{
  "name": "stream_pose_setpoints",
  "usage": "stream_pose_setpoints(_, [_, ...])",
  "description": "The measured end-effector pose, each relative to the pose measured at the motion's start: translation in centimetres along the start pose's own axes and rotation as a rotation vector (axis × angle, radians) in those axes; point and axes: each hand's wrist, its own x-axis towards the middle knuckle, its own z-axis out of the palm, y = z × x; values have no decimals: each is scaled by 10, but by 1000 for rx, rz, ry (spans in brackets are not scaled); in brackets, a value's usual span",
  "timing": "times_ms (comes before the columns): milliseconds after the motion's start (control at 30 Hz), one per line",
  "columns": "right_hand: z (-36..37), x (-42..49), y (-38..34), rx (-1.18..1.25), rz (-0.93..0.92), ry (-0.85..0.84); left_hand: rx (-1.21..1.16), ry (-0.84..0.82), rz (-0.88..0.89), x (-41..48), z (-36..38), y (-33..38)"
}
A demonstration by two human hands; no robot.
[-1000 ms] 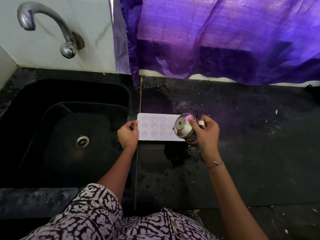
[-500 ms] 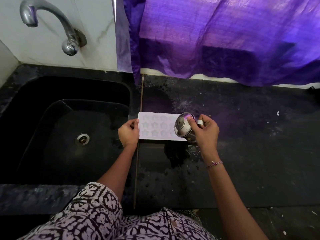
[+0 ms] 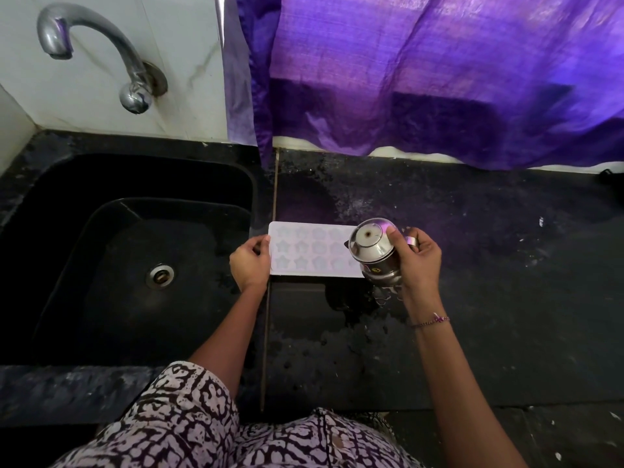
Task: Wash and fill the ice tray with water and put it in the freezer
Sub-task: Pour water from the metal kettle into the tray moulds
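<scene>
Where the patterned cloth [image 3: 202, 430] of the person's clothing fills the bottom of the view, both forearms reach out over the black counter [image 3: 489, 315]. A thin bracelet [image 3: 430, 321] circles the right wrist. The left hand [image 3: 251, 263] pinches the left end of the ice tray [image 3: 310, 251], thumb on top, at the seam where the counter meets the sink [image 3: 101, 265]. The tray lies flat on the counter, just right of the sink, its star-shaped cells facing up; whether they hold water I cannot tell. The right hand [image 3: 420, 261] is wrapped around a small steel jug [image 3: 373, 253], tilted over the tray's right end with its lid toward the camera.

This looks like the filling step. The likeliest fault is overflow: the cells are shallow, so too steep a tilt would flood the tray and run onto the counter, where wet patches already show. The lid could slip off under a steep tilt. A full, thin tray may flex and slop if lifted by one end. Beyond, the tap [image 3: 101, 55] juts from the white wall above the sink, and a purple curtain [image 3: 439, 79] hangs behind the counter.
</scene>
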Motion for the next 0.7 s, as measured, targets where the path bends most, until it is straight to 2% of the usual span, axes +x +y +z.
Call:
stream_pose_setpoints(167, [-5,4,2,-26,-1,12,9,2,3,-1,0,1])
stream_pose_setpoints(467, [-3,5,1,-288,-163,-10,15,6,7,-1,-1,2])
stream_pose_setpoints(700, [-3,6,4,-440,-191,-38,15,6,10,-1,0,2])
